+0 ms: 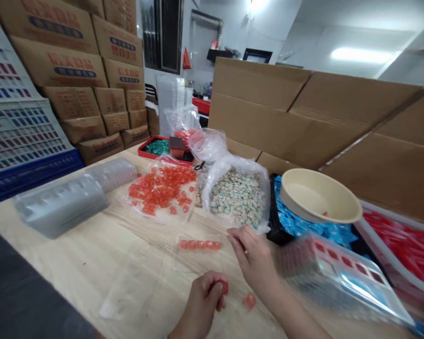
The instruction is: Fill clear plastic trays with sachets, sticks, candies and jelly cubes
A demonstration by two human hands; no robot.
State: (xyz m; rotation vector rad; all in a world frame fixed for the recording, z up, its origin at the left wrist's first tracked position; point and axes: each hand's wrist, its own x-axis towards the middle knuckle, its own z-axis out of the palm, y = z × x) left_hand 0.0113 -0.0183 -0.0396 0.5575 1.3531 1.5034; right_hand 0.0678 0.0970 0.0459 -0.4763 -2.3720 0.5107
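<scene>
My left hand [202,303] is closed, with a translucent red cube [224,286] pinched between thumb and fingers. Above it on the table, several orange-red cubes [199,245] lie in a straight row on what looks like clear plastic. My right hand [252,254] hovers at the right end of that row, its thumb and fingertips drawn together; anything between them is too small or blurred to name. Below the right wrist lies a loose red cube [249,301]. Just beyond the right fingers sits a clear bag [207,197] of small beige-and-green pieces [238,197].
A heap of red cubes [162,183] spreads on plastic at centre left. Stacked clear trays stand left [60,202] and right [339,273]. A cream basin [320,188] rests over blue packets [297,221] in a black crate. Cardboard boxes [261,108] wall off the back.
</scene>
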